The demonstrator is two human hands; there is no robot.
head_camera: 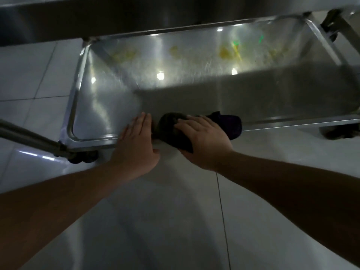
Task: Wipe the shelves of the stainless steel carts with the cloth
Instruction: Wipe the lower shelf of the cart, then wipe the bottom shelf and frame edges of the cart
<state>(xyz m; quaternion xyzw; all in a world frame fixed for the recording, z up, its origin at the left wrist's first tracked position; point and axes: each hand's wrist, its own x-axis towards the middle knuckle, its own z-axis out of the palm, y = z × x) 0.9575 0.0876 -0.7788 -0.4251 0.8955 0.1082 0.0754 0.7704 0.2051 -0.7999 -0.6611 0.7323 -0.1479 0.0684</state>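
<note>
The cart's bottom stainless steel shelf [109, 106] fills the upper half of the view, with yellowish smears along its far side. A dark cloth [171, 127] lies bunched on the shelf's near rim. My right hand [204, 141] lies flat on top of the cloth, fingers stretched toward the left, pressing it onto the rim. My left hand [138, 141] rests flat on the near rim just left of the cloth, fingers straight and together, holding nothing.
An upper shelf [136, 14] overhangs at the top. A cart leg [25, 133] slants in from the left to a dark caster [81, 157]. Another caster [339, 132] stands at the right. White tiled floor [175, 211] surrounds the cart.
</note>
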